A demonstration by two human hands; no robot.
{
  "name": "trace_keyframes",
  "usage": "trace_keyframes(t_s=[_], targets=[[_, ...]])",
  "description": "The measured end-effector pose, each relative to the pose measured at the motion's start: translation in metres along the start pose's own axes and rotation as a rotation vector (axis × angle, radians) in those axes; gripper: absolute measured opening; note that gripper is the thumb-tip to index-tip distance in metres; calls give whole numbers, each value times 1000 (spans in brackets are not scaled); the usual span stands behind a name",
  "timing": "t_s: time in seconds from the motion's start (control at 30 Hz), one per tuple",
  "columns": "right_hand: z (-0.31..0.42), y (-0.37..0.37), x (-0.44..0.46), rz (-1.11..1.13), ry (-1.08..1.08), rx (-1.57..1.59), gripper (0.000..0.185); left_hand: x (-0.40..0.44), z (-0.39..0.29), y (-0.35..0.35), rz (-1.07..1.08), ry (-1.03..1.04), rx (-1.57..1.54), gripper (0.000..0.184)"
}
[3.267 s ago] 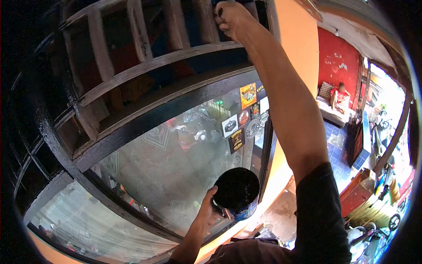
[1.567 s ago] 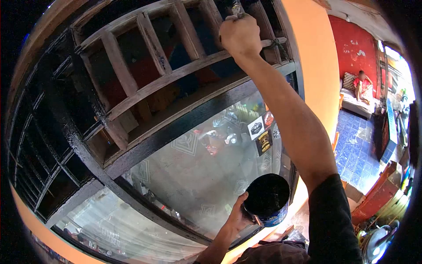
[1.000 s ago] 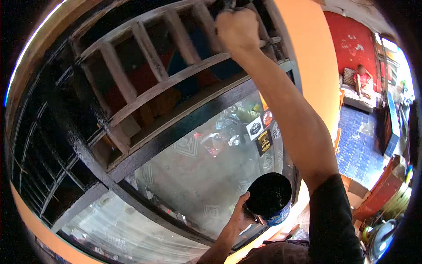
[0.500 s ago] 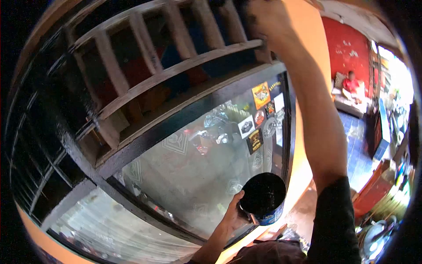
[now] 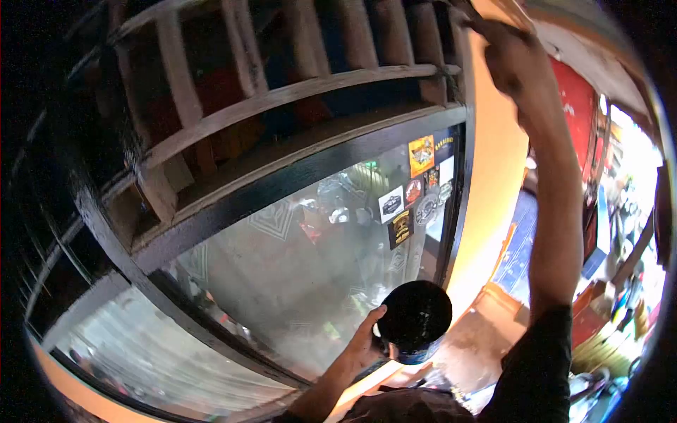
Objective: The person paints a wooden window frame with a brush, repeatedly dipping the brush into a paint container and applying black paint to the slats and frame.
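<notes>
My left hand (image 5: 364, 345) grips a can (image 5: 417, 354) by its side, thumb over the rim. Its inside looks black and shiny, like dark paint. The can is held in front of the window glass (image 5: 303, 282). High at the upper right, my raised right hand (image 5: 511, 53) has its fingers closed by the end post of the wooden lattice (image 5: 317, 75). A thin dark shape runs from the fingers towards that post; blur and shadow hide what it is. Below the lattice runs the dark window frame (image 5: 296, 187).
Several stickers (image 5: 421, 155) are on the glass. An orange wall (image 5: 486, 148) borders the frame on the right. Beyond it lie a blue tiled floor (image 5: 517, 236), a red wall (image 5: 570, 106) and cluttered items at the lower right. Metal bars run along the left.
My right hand has moved right and slightly down from the lattice's end. My view has shifted, hiding the person in red who sat in the background. My left hand still holds the can.
</notes>
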State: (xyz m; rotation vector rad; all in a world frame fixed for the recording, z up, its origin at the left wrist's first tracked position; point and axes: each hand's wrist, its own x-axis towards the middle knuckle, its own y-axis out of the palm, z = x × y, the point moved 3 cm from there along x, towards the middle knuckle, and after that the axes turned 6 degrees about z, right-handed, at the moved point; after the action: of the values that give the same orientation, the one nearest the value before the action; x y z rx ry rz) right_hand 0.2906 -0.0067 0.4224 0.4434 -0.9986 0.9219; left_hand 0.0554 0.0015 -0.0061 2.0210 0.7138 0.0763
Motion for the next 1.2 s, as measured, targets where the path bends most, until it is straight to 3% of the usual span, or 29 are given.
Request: trace_keyframes(t_s=[0.03,0.07,0.1,0.17,0.23,0.27,0.3,0.37,0.5,0.57,0.67,0.77,0.8,1.0,1.2], targets=[[-14,-18,-7,52,288,-216,43,-2,-3,5,-31,2,20,78],[-30,-21,-21,38,209,-205,37,-8,-8,14,-62,-1,48,77],[-74,-34,-26,90,-334,-806,32,-10,-11,19,-100,-11,83,75],[-58,-28,-84,324,356,-263,21,7,-8,-2,-73,-16,46,73],[-58,-22,-123,406,245,-176,14,18,-6,-13,-24,-25,4,68],[-41,-20,-132,543,264,-317,13,11,-10,13,-137,-5,23,68],[-24,-23,-138,684,280,-457,12,19,-7,8,-67,-27,-12,68],[-29,-26,-153,700,-118,-757,12,33,-6,10,74,-69,-86,68],[-36,-40,-172,642,-323,-1131,11,48,0,18,110,-126,-59,70],[-56,-46,-184,714,-365,-1138,15,57,2,16,30,-141,-17,74],[-80,-52,-194,744,-258,-845,21,58,-4,30,34,-98,132,75],[-94,-55,-200,660,-310,-784,22,63,-7,21,-44,-143,232,76],[-96,-57,-200,749,-255,-755,21,65,-8,20,-22,-145,288,78],[-121,-58,-207,755,-216,-655,18,54,-2,37,-172,-46,216,78],[-129,-32,-212,911,-259,-567,18,44,3,36,-117,102,21,66]])
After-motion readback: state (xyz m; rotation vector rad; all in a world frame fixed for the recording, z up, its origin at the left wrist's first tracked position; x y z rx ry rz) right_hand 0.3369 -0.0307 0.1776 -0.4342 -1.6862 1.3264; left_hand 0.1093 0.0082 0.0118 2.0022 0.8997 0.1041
